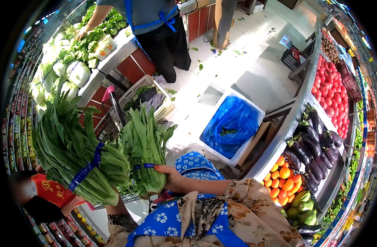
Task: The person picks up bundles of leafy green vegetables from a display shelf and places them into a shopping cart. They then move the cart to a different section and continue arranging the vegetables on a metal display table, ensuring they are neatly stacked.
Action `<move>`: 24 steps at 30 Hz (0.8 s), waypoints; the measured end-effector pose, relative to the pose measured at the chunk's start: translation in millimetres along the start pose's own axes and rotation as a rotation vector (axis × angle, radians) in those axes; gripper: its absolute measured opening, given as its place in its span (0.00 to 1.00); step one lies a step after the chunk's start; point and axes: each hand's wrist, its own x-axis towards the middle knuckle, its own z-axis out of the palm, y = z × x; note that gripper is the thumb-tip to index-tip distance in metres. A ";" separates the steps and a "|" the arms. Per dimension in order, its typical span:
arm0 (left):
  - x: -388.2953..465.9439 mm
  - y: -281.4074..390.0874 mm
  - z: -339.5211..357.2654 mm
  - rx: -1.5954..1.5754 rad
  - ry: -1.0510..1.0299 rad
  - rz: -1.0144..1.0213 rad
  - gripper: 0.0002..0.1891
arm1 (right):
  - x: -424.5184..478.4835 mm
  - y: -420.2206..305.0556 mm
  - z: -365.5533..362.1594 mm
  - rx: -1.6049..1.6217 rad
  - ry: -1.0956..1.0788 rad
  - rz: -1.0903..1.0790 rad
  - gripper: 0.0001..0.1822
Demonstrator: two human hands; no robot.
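My right hand (173, 179) grips the base of a bunch of long-leaf green lettuce (143, 132), close to the blue tape around it. To its left, a larger bundle of long-leaf lettuce (74, 145), also bound with blue printed tape (85, 174), is raised over the cart. My left forearm (117, 202) goes up behind this bundle, which hides the left hand itself. Beneath the greens stands a wire shopping cart (106, 123) with a pink-ended handle (109, 92); more leaves show inside it.
Napa cabbages (79, 73) fill the stand at upper left, where a co-worker (154, 27) reaches in. A white foam box (204, 139) lined with blue plastic (231, 123) stands ahead. Eggplants (310, 145), tomatoes (330, 92) and oranges (282, 182) line the right. Another person (49, 188) is at left.
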 end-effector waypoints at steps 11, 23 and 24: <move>-12.1 -13.8 -17.7 -0.049 0.013 0.066 0.40 | 30.8 20.0 -4.9 0.033 -0.061 0.222 0.25; 23.3 -4.2 2.8 -0.127 -0.012 0.104 0.39 | 78.7 -77.5 7.3 0.039 0.190 0.027 0.24; 31.5 2.6 8.0 -0.132 -0.017 0.114 0.39 | 84.6 -91.2 10.4 0.035 0.182 0.021 0.25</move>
